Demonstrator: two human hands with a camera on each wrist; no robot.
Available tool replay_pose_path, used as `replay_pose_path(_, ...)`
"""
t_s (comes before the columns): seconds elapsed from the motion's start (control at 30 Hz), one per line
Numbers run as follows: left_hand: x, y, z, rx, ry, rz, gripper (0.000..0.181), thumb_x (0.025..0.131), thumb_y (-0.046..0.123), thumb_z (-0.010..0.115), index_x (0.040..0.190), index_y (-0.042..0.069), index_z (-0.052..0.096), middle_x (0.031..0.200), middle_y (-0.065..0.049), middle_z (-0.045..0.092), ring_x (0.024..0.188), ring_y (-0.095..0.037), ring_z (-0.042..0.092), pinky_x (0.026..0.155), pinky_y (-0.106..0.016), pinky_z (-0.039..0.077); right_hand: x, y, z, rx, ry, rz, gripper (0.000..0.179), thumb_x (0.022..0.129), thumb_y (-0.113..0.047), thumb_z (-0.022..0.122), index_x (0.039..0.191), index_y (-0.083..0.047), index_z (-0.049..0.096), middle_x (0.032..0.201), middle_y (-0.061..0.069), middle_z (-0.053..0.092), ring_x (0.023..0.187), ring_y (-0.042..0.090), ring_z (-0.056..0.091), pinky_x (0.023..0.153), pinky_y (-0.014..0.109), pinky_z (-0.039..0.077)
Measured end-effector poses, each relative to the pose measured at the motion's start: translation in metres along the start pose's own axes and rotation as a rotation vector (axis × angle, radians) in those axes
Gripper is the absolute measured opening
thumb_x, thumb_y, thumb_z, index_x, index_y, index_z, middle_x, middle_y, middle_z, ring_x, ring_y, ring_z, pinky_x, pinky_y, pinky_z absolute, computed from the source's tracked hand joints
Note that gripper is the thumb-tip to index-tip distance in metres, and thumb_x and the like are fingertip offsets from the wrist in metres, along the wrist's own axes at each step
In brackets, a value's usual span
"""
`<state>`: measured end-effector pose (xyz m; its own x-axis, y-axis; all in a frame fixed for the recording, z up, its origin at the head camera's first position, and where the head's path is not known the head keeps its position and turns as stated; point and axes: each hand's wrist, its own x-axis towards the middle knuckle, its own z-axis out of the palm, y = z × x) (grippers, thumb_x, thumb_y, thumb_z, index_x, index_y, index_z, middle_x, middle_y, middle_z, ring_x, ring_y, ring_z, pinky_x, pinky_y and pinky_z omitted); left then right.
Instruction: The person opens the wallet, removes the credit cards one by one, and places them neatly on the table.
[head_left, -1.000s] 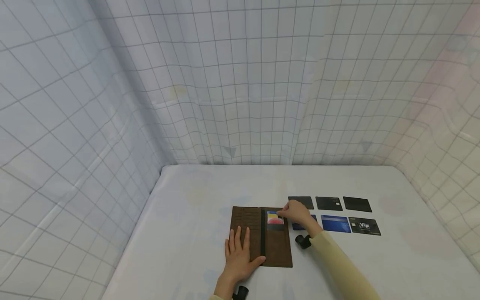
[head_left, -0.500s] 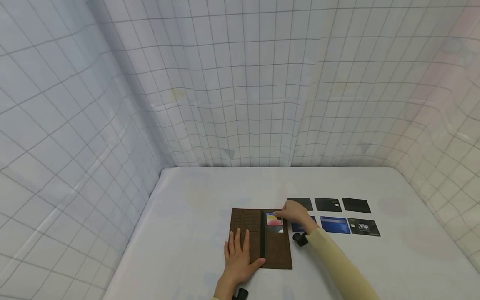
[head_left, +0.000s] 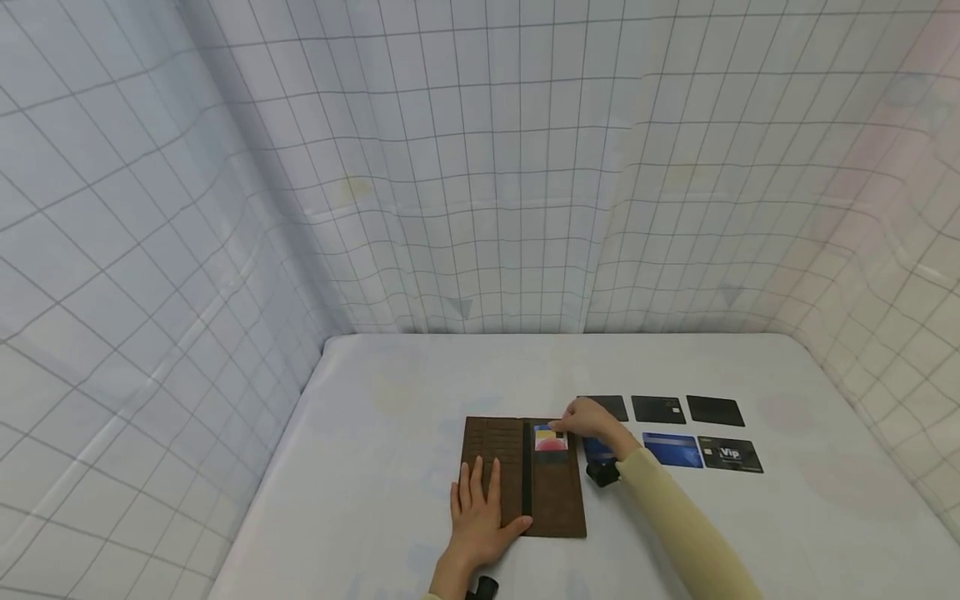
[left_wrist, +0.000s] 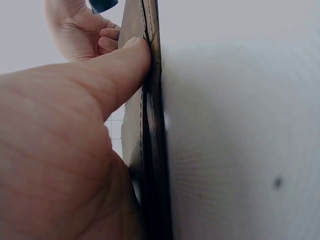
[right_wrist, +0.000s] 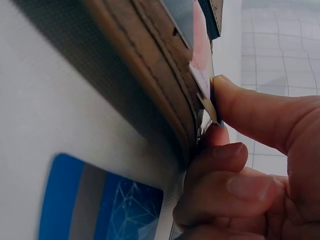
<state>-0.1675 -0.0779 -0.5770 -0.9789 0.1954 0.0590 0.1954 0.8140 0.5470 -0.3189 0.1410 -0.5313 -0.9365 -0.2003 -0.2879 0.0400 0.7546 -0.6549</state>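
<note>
A brown wallet (head_left: 558, 508) lies spread open on the white table, a black band (head_left: 527, 475) along its fold. My left hand (head_left: 477, 521) rests on its left half with straight, spread fingers; the thumb presses near the wallet's lower edge, also visible in the left wrist view. My right hand (head_left: 592, 421) pinches a colourful card (head_left: 551, 443) by its top edge, over the right half's pocket. In the right wrist view, thumb and index finger hold the card's edge (right_wrist: 202, 55) beside the stitched wallet edge (right_wrist: 155, 55). Fingers hide the card's upper right corner.
Right of the wallet lie two rows of cards: black cards (head_left: 657, 409) behind, and in front a blue card (head_left: 672, 449), a black "Vip" card (head_left: 730, 454) and another blue card (right_wrist: 90, 200) partly behind my right wrist. Gridded white cloth (head_left: 480, 167) hangs around the table.
Half a second ago the card reached lower, with a grey-white patch below its pink part; that strip is dark now. My right hand has shifted only slightly; my left stays put.
</note>
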Motion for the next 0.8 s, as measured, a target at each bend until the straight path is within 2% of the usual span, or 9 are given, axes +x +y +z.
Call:
replay_pose_path(0.23,-0.002,0.005,-0.008,-0.023,-0.004,0.018,0.096,0.085,0.059,0.059,0.149,0.0,0.018,0.151,-0.028,0.005,0.137,-0.046,-0.005,0.102,-0.063,-0.004,0.0,0.002,0.002,0.017,0.025,0.01,0.03,0.084,-0.03,0.072,0.07,-0.006,0.06,0.07,0.002,0.052,0.063,0.016,0.045,0.054,0.029,0.036)
replay_pose_path(0.43,-0.003,0.007,-0.01,-0.027,-0.001,0.033,0.097,0.084,0.058,0.06,0.148,-0.002,0.018,0.149,-0.03,0.007,0.136,-0.048,-0.003,0.101,-0.065,-0.002,-0.001,0.002,0.002,-0.035,0.065,0.021,0.03,0.084,-0.033,0.071,0.075,-0.005,0.062,0.074,0.003,0.055,0.067,0.018,0.048,0.057,0.03,0.04)
replay_pose_path(0.57,-0.004,0.01,-0.012,-0.03,-0.027,0.007,0.097,0.083,0.055,0.063,0.148,-0.002,0.019,0.15,-0.03,0.006,0.136,-0.048,-0.003,0.102,-0.064,-0.002,-0.002,0.002,0.001,-0.049,0.084,0.02,0.031,0.084,-0.033,0.07,0.076,-0.005,0.062,0.075,0.003,0.056,0.068,0.019,0.049,0.058,0.032,0.042)
replay_pose_path(0.8,-0.004,0.011,-0.015,-0.007,-0.054,-0.019,0.098,0.083,0.056,0.062,0.149,-0.001,0.018,0.151,-0.028,0.005,0.137,-0.046,-0.004,0.103,-0.064,-0.001,-0.003,0.0,0.002,-0.067,0.111,-0.002,0.032,0.088,-0.034,0.067,0.073,-0.006,0.06,0.071,0.002,0.053,0.064,0.018,0.047,0.055,0.029,0.038)
